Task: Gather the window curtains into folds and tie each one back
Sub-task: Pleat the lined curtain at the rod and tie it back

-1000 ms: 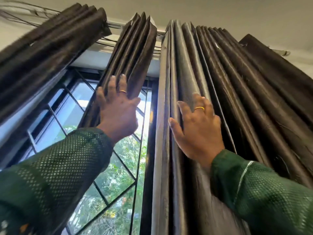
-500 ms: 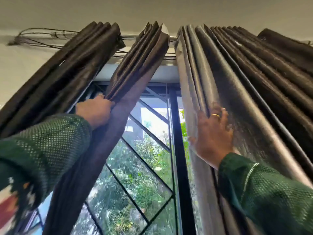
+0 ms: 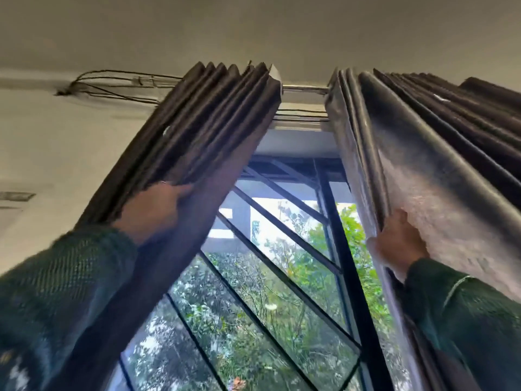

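Two dark brown pleated curtains hang from a rod (image 3: 305, 87) above the window. The left curtain (image 3: 214, 117) is bunched into tight pleats; my left hand (image 3: 153, 210) grips its folds from the left side, fingers tucked into the pleats. The right curtain (image 3: 423, 142) falls in broad shiny folds; my right hand (image 3: 400, 241) holds its inner folds, fingers hidden behind the fabric. Both arms wear green sleeves. No tie-back shows.
Between the curtains the window (image 3: 282, 263) shows black diagonal grille bars and green trees outside. Loose dark wires (image 3: 112, 86) run along the wall top left of the rod. The pale ceiling fills the upper view.
The two left curtain bunches have been pushed together into one pack. The gap between left and right curtains has widened. My right hand's fingers have slipped behind the fabric.
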A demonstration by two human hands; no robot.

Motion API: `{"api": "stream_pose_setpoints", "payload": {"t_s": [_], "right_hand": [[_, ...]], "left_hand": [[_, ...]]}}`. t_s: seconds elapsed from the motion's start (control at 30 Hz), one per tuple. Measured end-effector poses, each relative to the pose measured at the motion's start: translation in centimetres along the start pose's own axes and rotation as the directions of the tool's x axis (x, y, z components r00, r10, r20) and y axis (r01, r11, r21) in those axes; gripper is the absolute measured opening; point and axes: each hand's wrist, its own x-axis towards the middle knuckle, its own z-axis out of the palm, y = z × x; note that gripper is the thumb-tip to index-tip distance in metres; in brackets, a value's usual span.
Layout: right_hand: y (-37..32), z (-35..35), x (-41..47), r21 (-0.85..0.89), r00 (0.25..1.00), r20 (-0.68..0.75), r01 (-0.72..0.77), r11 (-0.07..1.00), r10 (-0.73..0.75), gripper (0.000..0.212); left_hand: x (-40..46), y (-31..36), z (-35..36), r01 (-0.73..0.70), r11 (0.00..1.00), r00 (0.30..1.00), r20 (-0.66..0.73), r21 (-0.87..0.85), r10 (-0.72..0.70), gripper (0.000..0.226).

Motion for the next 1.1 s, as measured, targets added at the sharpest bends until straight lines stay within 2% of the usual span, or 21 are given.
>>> {"api": "stream_pose_setpoints", "payload": {"t_s": [0.07, 0.1, 0.2, 0.27, 0.37, 0.47, 0.6, 0.77, 0.93, 1.03, 1.1], "right_hand": [[-0.8, 0.4, -0.6, 0.003, 1.000, 0.020, -0.004, 1.000, 0.004, 0.038], [-1.1, 0.5, -0.8, -0.008, 1.000, 0.028, 0.003, 1.000, -0.003, 0.037], [-1.5, 0.4, -1.3, -0.046, 0.997, 0.034, 0.071, 0.996, -0.070, 0.038], [-1.2, -0.2, -1.4, -0.071, 0.992, 0.038, 0.127, 0.989, -0.124, 0.042], [-0.5, -1.6, -1.0, -0.117, 0.983, 0.041, 0.181, 0.976, -0.177, 0.048], [0.4, -3.7, -0.1, -0.094, 0.973, 0.049, 0.227, 0.969, -0.224, 0.053], [1.5, -7.0, 1.0, -0.071, 0.964, 0.083, 0.258, 0.964, -0.252, 0.058], [2.9, -9.4, 3.0, -0.029, 0.961, 0.144, 0.244, 0.969, -0.238, 0.066], [2.6, -9.0, 3.8, 0.025, 0.978, 0.144, 0.148, 0.989, -0.150, 0.055], [2.0, -8.3, 3.7, 0.099, 0.968, 0.205, 0.128, 0.987, -0.146, 0.049], [2.1, -8.8, 3.7, 0.188, 0.959, 0.213, 0.145, 0.971, -0.185, 0.055]], "left_hand": [[-4.1, 5.2, -2.2, -0.087, 0.989, 0.994, 0.058, -0.122, 0.095, 0.068], [-4.5, 6.7, -2.6, -0.120, 0.983, 0.991, 0.037, -0.140, 0.126, 0.070], [-3.5, 10.0, -0.7, -0.178, 0.954, 0.978, 0.066, -0.241, 0.199, 0.058], [-3.5, 12.7, -0.8, -0.183, 0.948, 0.980, 0.024, -0.261, 0.196, 0.049], [-3.2, 16.3, -1.8, -0.197, 0.916, 0.980, -0.037, -0.348, 0.197, 0.045], [-2.1, 19.0, -2.5, -0.254, 0.850, 0.963, -0.035, -0.461, 0.269, 0.042], [-1.0, 23.4, -3.9, -0.323, 0.774, 0.940, -0.089, -0.544, 0.329, 0.062], [0.0, 26.5, -6.1, -0.312, 0.669, 0.946, -0.157, -0.675, 0.283, 0.041], [-0.6, 25.2, -6.7, -0.257, 0.626, 0.964, -0.151, -0.736, 0.218, 0.050], [-0.2, 26.3, -8.3, -0.247, 0.535, 0.967, -0.166, -0.808, 0.195, 0.049], [0.5, 28.1, -9.4, -0.231, 0.485, 0.969, -0.154, -0.844, 0.194, 0.051]]}}
